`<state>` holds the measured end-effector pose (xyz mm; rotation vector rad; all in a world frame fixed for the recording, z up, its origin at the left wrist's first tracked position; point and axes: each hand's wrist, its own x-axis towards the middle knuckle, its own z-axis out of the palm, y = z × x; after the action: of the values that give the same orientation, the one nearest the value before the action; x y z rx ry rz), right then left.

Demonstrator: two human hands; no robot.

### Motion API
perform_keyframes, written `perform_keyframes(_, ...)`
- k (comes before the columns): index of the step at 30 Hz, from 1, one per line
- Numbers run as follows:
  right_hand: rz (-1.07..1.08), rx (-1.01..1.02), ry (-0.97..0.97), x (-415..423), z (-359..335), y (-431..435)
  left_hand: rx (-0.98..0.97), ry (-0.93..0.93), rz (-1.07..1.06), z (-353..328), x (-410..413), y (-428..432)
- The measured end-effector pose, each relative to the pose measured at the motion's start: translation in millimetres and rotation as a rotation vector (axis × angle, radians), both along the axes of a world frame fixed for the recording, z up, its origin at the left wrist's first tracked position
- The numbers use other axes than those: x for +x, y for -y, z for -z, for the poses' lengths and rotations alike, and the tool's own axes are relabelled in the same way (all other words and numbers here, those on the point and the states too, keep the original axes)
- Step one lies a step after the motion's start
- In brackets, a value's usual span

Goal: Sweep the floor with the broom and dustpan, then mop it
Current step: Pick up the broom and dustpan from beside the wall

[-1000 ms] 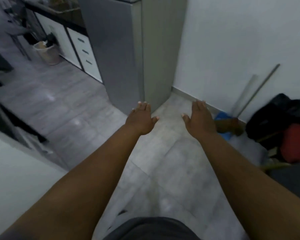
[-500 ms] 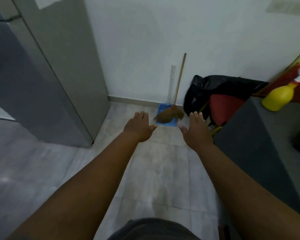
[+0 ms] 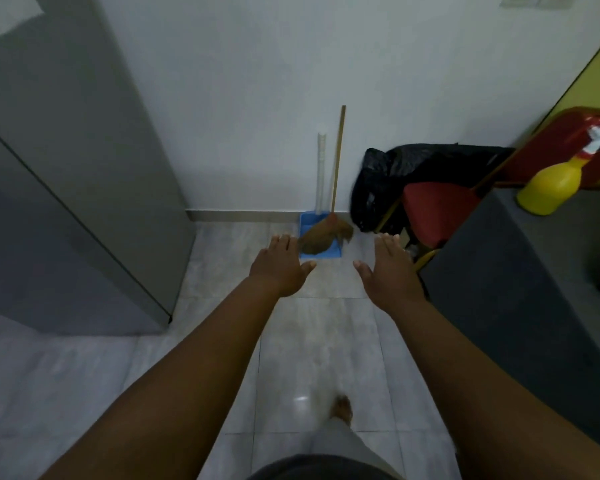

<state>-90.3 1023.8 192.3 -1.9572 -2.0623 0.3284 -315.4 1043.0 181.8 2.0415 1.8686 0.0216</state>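
Both hands out flat over the tile, nothing in either one.

The left hand and right hand are spread wide, palms down, fingers straight, hovering above the floor and holding nothing. The broom leans upright against the white wall, its brown bristles sitting on the blue dustpan at the floor's far edge, right by the baseboard (the dustpan's pale handle stands just left of the broom stick). A black bag and a red stool sit just right of them, a grey fridge is off to the left, and a yellow spray bottle stands on the dark counter at right.
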Motion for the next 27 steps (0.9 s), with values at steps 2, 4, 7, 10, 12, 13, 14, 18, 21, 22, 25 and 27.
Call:
perform_keyframes(2, -0.001, -0.011, 0.007, -2.3, 4.6, -27.2, -0.009, -0.008, -0.004, 0.3, -2.3, -26.9)
perform_keyframes(4, -0.01, -0.006, 0.0, -2.4, 6.5, -59.6, -0.016, -0.018, -0.016, -1.1, -2.9, -58.7)
perform_keyframes(7, -0.03, 0.007, -0.011, 2.7, 5.8, -113.6, -0.009, -0.023, -0.024, -4.7, 2.3, -109.0)
perform_keyframes(10, -0.045, -0.015, -0.02, 10.0, -1.8, -166.1, 0.0, -0.013, -0.035, -9.9, 14.5, -154.2)
perform_keyframes(12, -0.07, -0.011, 0.023, 14.6, -7.2, -202.2, 0.014, -0.011, -0.043, -13.8, 21.4, -185.3)
perform_keyframes(13, -0.083, -0.01, 0.05, 17.0, -9.6, -220.3, 0.02, -0.008, -0.046, -15.6, 23.8, -200.1)
perform_keyframes(14, -0.089, -0.003, 0.066, 19.1, -11.2, -238.1, 0.026, -0.009, -0.048, -16.0, 26.0, -213.8)
perform_keyframes(18, -0.059, -0.03, 0.046, 19.6, -17.0, -297.5, 0.002, 0.0, -0.048, -13.6, 31.5, -261.2)
perform_keyframes(21, -0.052, -0.044, 0.044, 12.7, -15.3, -333.4, 0.002, -0.014, -0.054, -12.6, 24.5, -299.1)
perform_keyframes(22, -0.049, -0.049, 0.057, 9.8, -14.3, -345.7, 0.004, -0.016, -0.053, -12.7, 20.0, -314.3)
perform_keyframes(25, -0.036, -0.052, 0.082, -0.6, -10.8, -382.9, 0.007, -0.015, -0.036, -12.4, 7.3, -359.1)
perform_keyframes(27, -0.017, -0.064, 0.091, -10.9, -10.7, -410.3, -0.016, -0.003, -0.015, -11.6, -3.6, -390.6)
